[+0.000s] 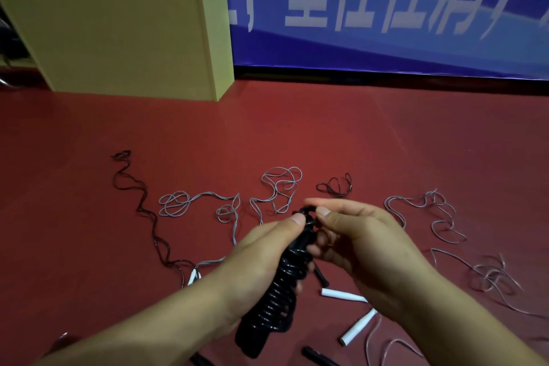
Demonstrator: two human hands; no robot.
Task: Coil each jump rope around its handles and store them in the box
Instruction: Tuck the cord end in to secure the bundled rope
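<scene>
A black jump rope (276,291) is coiled tightly around its black handles and is held upright over the red floor. My left hand (261,258) grips the coiled bundle around its middle, thumb near the top. My right hand (365,241) pinches the rope's end at the top of the bundle. Loose grey ropes (279,187) and another black rope (139,205) lie spread on the floor. White handles (344,296) lie below my right hand. A yellow box (124,36) stands at the back left.
A blue banner (386,9) with white characters hangs along the back. A small black rope loop (335,184) lies past my hands. More grey rope (490,276) tangles at the right. Black handles (315,355) lie near the bottom edge.
</scene>
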